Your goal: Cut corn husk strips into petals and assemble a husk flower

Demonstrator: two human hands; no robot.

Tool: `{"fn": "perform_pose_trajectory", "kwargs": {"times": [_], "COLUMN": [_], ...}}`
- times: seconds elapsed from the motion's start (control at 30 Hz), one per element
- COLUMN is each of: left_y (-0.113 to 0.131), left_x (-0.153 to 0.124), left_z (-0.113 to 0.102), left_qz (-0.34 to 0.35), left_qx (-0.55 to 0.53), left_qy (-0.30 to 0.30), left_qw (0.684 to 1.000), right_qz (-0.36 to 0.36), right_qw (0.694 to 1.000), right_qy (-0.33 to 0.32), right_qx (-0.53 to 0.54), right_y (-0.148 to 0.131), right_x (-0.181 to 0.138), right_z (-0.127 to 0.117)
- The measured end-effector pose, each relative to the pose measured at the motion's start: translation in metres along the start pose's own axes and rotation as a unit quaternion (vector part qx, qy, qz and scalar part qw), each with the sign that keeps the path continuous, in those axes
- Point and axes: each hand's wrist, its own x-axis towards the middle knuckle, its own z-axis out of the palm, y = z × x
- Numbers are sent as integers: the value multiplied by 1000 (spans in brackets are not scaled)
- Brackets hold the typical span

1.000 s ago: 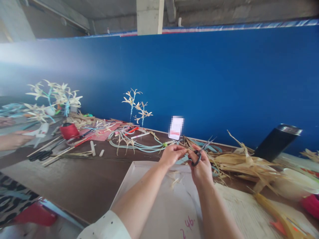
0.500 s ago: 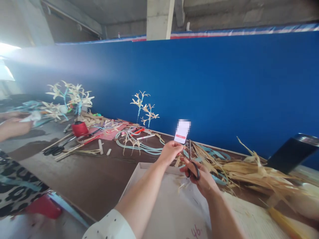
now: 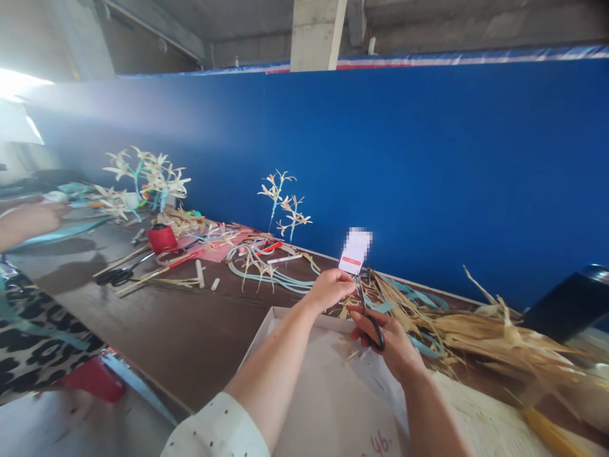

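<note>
My right hand [image 3: 387,336] holds black-handled scissors [image 3: 377,336], its fingers in the loops and the blades pointing up and away from me. Close to the blade tips, my left hand [image 3: 333,289] is pinched closed; whatever lies between its fingertips is too small to make out. Just beyond it stands a lit phone [image 3: 354,254], its screen partly blurred out. Under my forearms lies a shallow pale box [image 3: 323,374] with a few dry scraps in it. Dry husk strips [image 3: 471,327] and light blue ribbon [image 3: 419,297] lie to the right of my hands.
Husk flowers on blue stems [image 3: 285,203] stand by the blue partition [image 3: 428,158], with a larger bunch [image 3: 159,178] further left. Blue cords [image 3: 280,281], a red tape roll [image 3: 162,238] and other scissors [image 3: 114,277] lie on the brown table. A co-worker's arm [image 3: 28,225] reaches in at left.
The scissors blades, spread before, now look closer together near my left fingertips. The view has shifted slightly, and the co-worker's arm at left has moved.
</note>
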Motion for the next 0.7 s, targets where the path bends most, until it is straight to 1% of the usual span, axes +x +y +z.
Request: {"fn": "perform_pose_trajectory", "kwargs": {"times": [0.13, 0.37, 0.7], "left_y": [-2, -2, -2], "left_x": [0, 0, 1], "left_z": [-1, -3, -4], "left_qz": [2, 0, 7], "left_qx": [13, 5, -6], "left_qy": [-10, -21, -22], "left_qw": [1000, 1000, 1000], "right_qz": [-3, 8, -5], "right_qw": [1000, 1000, 1000], "right_qy": [11, 23, -5], "right_qx": [-10, 2, -21], "right_y": [1, 2, 1], "right_x": [0, 0, -1], "right_z": [0, 1, 0]}}
